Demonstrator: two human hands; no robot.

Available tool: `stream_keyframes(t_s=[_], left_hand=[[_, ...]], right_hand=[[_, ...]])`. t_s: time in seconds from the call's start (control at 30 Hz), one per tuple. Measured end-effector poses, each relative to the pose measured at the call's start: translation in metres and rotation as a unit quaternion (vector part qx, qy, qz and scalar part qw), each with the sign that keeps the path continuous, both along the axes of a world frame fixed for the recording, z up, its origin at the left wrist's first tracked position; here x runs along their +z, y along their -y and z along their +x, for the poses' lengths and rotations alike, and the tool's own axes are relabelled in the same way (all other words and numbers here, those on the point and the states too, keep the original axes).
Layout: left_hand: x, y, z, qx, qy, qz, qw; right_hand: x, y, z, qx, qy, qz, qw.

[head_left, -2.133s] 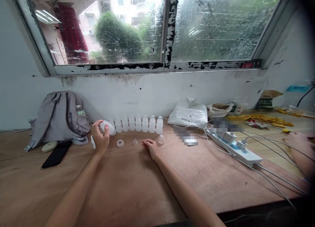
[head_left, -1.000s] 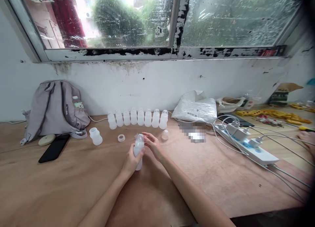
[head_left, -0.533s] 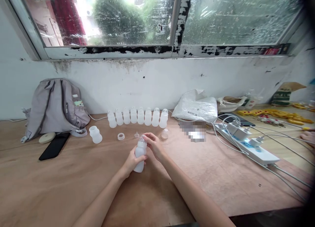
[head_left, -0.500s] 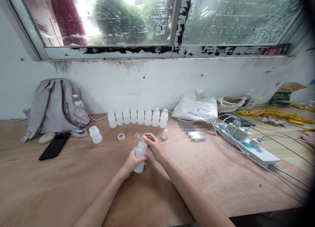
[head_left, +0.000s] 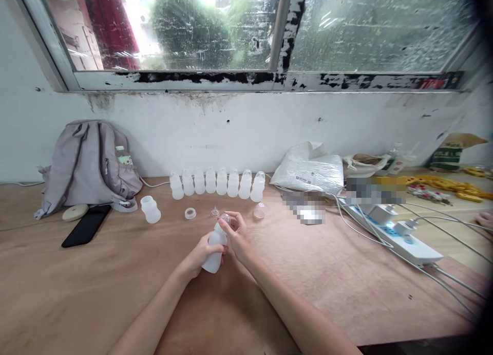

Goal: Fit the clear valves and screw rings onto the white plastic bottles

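Note:
A frosted white baby bottle [head_left: 212,260] leans to the right, its body wrapped by my left hand [head_left: 202,253]. My right hand [head_left: 235,232] closes its fingers round the clear cap [head_left: 225,219] at the bottle's top. Behind my hands lie a bottle ring [head_left: 190,213], a clear nipple [head_left: 214,211] and a loose clear cap [head_left: 259,210]. An open bottle without a top [head_left: 150,210] stands to the left. Along the wall, several capped baby bottles [head_left: 210,181] form a row.
At the left sit a grey backpack [head_left: 88,165], a black phone [head_left: 87,226] and a cream round object [head_left: 75,212]. A plastic-wrapped package [head_left: 310,171] rests at the wall. Rightward are a white power strip [head_left: 419,249] with cables, yellow items [head_left: 439,182] and, at the edge, another person's hand [head_left: 484,220].
The bottle has tipped further to the right, its base shifting left. My right fingers have moved down round its cap. The view has shifted slightly.

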State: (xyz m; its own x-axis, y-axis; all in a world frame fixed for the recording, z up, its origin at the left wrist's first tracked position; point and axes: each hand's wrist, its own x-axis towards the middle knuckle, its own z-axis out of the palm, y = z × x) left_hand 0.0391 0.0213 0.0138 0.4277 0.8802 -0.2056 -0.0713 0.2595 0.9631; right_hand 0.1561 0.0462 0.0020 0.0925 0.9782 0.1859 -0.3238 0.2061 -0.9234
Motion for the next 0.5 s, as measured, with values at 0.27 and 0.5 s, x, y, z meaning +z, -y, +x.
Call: stream_keyframes(t_s=[0.27,0.5], left_hand=[[0.003,-0.004,0.010,0.020,-0.039,-0.033,0.998],[0.000,-0.008,0.001,-0.011,-0.015,-0.063,0.998]], right_hand=[[-0.011,-0.014,0.005,0.014,-0.133,-0.150,0.980],[-0.012,-0.018,0.007,0.046,-0.162,-0.147,0.975]])
